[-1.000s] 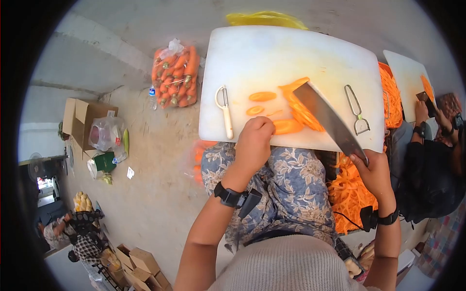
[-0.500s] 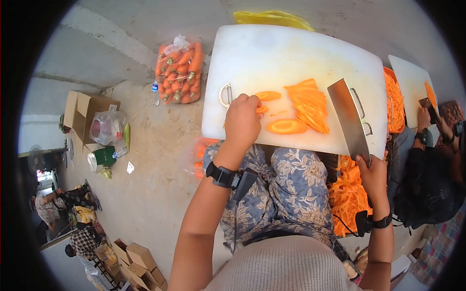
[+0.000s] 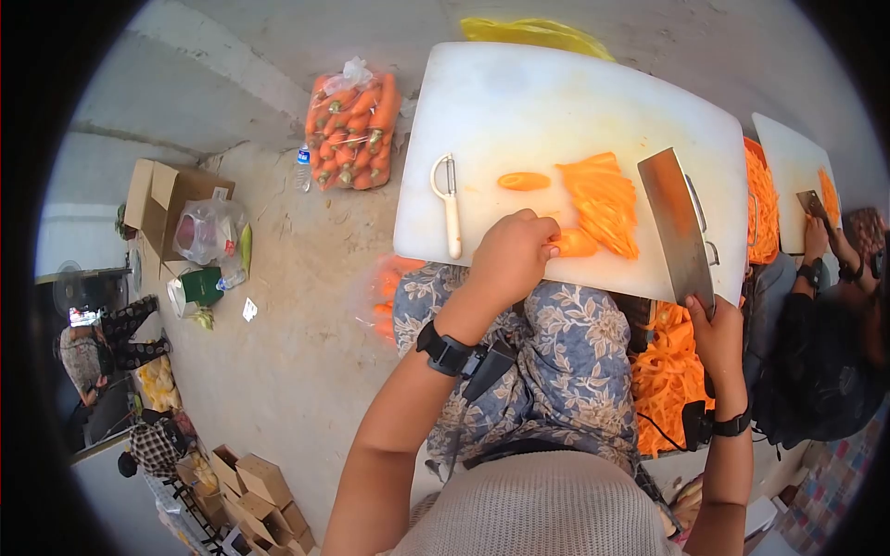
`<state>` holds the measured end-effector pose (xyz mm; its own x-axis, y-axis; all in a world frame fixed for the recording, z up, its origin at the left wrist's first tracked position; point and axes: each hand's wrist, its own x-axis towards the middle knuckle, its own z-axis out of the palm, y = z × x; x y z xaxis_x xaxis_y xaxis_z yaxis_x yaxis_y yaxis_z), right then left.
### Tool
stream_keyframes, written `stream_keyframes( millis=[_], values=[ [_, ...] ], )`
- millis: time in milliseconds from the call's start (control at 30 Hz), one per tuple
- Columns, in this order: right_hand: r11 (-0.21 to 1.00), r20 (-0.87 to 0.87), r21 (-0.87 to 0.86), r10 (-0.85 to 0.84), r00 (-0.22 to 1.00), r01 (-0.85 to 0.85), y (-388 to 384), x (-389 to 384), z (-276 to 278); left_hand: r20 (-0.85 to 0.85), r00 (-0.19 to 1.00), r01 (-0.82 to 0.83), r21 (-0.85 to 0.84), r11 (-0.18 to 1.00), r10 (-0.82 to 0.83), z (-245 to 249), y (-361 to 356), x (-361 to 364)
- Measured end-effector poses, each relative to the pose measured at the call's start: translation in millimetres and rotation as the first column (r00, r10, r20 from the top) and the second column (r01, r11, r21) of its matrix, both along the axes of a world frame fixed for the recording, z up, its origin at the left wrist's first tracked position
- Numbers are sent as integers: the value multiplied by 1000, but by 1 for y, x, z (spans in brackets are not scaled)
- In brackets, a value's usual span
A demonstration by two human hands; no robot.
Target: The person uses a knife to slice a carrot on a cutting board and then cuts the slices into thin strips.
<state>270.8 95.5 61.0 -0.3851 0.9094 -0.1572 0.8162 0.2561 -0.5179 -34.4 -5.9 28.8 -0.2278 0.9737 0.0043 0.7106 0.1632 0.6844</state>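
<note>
My left hand [image 3: 512, 259] is over the front of the white cutting board [image 3: 519, 102], its fingers pinched together at the edge of an orange carrot slice [image 3: 577, 244]. Beyond it lies a separate oval carrot slice [image 3: 524, 181]. To the right, a fanned pile of cut carrot [image 3: 601, 199] touches the slice at my fingers. My right hand [image 3: 718, 335] grips a wide-bladed cleaver [image 3: 675, 222] near the board's right edge, the blade pointing away from me. A peeler [image 3: 452, 218] with a pale handle rests on the board's left side.
Shredded carrot [image 3: 669, 371] fills a container below my right hand, and more is in an orange basket [image 3: 762, 208] beyond the board. A bag of whole carrots [image 3: 352, 134] stands on the floor at left. On the right, a co-worker's hand [image 3: 816, 239] holds a knife at another board [image 3: 788, 153].
My left hand has moved right and toward me, from the left-hand slices to the slice beside the pile. The peeler now shows fully. My right hand still holds the cleaver in place.
</note>
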Motion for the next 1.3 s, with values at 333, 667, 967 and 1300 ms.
stream_keyframes(
  millis=[333, 667, 967, 1300],
  values=[
    [996, 94, -79, -22, 995, 29, 4, -4, 8, -87, 996, -8, 116, 993, 18, 2, -4, 5],
    [1000, -96, 9, -1, 995, 2, 2, 3, -4, -63, 995, -61, 287, 956, 83, -4, 6, -19],
    [1000, 37, 22, -1, 999, 0, 1, -3, -1, -177, 974, -125, 96, 987, 141, -1, 34, -49],
    [999, -11, 34, 25, 1000, -25, 1, -8, -2, -162, 969, -187, 12, 982, 187, 7, 16, -39]
  ],
)
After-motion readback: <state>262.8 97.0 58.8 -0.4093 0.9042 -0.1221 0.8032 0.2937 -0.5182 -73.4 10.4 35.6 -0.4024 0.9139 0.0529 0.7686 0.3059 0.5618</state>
